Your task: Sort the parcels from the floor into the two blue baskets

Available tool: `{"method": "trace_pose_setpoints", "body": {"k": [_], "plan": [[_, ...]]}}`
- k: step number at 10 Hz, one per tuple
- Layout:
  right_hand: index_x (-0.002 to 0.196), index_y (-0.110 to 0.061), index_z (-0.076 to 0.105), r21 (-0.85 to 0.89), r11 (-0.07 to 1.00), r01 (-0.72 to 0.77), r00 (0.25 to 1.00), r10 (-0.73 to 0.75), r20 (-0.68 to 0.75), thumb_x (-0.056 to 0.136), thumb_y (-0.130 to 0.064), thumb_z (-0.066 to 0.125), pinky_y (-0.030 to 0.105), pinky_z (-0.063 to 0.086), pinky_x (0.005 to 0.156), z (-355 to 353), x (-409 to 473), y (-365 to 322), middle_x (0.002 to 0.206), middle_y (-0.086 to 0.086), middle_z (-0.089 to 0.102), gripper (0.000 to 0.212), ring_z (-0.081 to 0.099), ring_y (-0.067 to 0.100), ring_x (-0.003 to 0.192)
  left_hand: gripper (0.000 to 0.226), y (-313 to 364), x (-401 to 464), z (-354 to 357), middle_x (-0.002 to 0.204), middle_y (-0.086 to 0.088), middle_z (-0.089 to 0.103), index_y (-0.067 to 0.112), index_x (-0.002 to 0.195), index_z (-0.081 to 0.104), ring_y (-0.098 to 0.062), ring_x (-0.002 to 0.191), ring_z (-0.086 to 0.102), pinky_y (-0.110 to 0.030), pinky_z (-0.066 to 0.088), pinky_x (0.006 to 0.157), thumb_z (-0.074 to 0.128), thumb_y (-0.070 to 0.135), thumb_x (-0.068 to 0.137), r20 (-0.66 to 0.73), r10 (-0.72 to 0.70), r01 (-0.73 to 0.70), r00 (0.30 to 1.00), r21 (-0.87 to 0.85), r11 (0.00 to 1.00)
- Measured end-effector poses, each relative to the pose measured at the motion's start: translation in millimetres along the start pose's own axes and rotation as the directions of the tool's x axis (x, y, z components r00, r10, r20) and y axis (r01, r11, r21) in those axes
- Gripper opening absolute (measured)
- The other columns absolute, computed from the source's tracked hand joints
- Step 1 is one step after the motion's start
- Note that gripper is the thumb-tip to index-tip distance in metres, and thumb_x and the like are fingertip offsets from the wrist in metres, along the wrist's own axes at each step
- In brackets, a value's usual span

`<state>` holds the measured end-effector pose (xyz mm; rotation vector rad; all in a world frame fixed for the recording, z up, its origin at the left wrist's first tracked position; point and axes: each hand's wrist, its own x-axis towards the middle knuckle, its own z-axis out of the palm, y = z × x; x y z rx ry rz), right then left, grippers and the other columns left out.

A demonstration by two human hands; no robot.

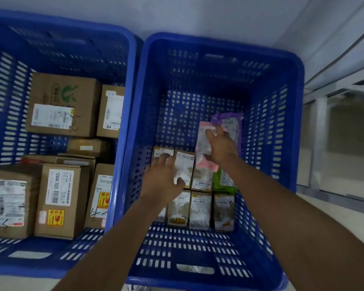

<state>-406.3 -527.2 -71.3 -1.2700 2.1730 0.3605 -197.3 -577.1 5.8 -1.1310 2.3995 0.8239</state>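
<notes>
Head view, looking down into both baskets. My right hand (221, 147) grips a pink-and-white soft mailer (204, 151), fingers curled over its upper edge and thumb at its lower part, holding it low inside the right blue basket (298, 114), just above the near rows of small cartons (200, 208). My left hand (164, 177) lies on two of those cartons in the far row, fingers bent over their tops and pressing them; I cannot tell whether it actually clasps one. A purple mailer (229, 118) leans against the basket's right wall beyond the pink one, and a green mailer (223, 181) sits below my right wrist, beside the cartons.

I judge the step in hand to be seating the pink mailer among the soft parcels at the right wall. To do it well, I would steady the carton row with my left hand, slide the mailer down flat against the purple one, and let go only once it rests on the perforated floor, so it neither covers labels nor tips the cartons.

Outward: the left blue basket (6, 85) touches the right one and holds larger brown cardboard boxes (61, 103) with shipping labels. Both baskets stand on a pale floor against a plain light wall; a pale metal frame (322, 122) stands at right.
</notes>
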Motion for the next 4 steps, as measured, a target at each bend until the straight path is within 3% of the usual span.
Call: {"method": "trace_pose_setpoints", "body": {"k": [2,4], "plan": [[0.151,-0.021,0.023,0.07,0.998,-0.001,1.0,0.003,-0.029,0.084,-0.033,0.074,0.043,0.048,0.1,16.6,32.0,4.8,0.163,0.007,-0.006,0.085,0.022,0.037,0.143,0.057,-11.0,-35.0,36.2,0.146,0.0,0.036,0.016,0.138,0.041,-0.021,0.131,0.037,-0.036,0.038,0.104,0.058,0.032,0.086,0.014,0.01,-0.008,1.0,-0.141,0.99],[0.154,-0.016,0.017,0.119,0.993,-0.002,0.997,-0.007,0.076,0.092,-0.034,0.062,0.047,0.046,0.102,42.9,43.2,5.1,0.163,0.013,0.001,0.078,0.029,0.034,0.143,0.059,-10.2,-38.4,49.5,0.147,0.002,0.034,0.018,0.14,0.039,-0.018,0.135,0.032,-0.039,0.037,0.108,0.057,0.035,0.086,0.01,0.047,-0.045,0.999,-0.163,0.986]]}}
